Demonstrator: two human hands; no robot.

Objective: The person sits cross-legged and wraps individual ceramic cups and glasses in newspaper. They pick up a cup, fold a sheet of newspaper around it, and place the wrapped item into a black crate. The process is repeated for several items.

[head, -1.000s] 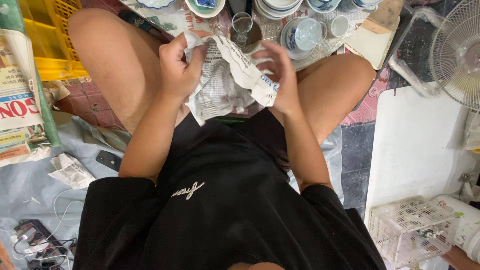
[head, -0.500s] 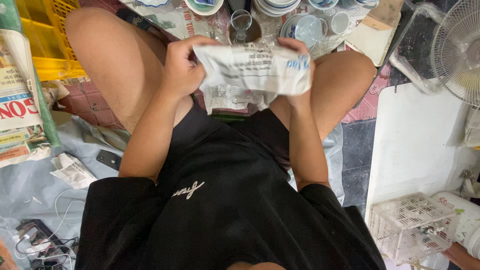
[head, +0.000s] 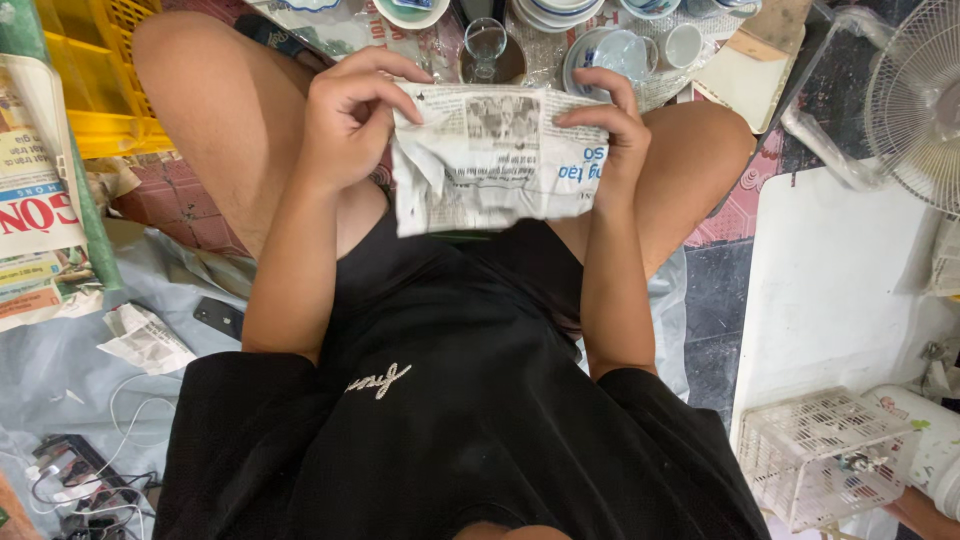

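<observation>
A crumpled sheet of newspaper is stretched flat between my two hands, above my lap. My left hand pinches its upper left corner with fingers curled. My right hand grips its upper right edge. I sit with bare knees apart, in black clothes. Just beyond the paper stand a clear stemmed glass and a stack of white saucers and cups on more newspaper.
A yellow plastic crate and a pile of newspapers lie at the left. A phone and cables lie on grey sheeting. At the right are a white board, a fan and a small wire cage.
The newspaper was bunched and twisted between my hands; I have pulled it open and it now hangs flat and wide between them.
</observation>
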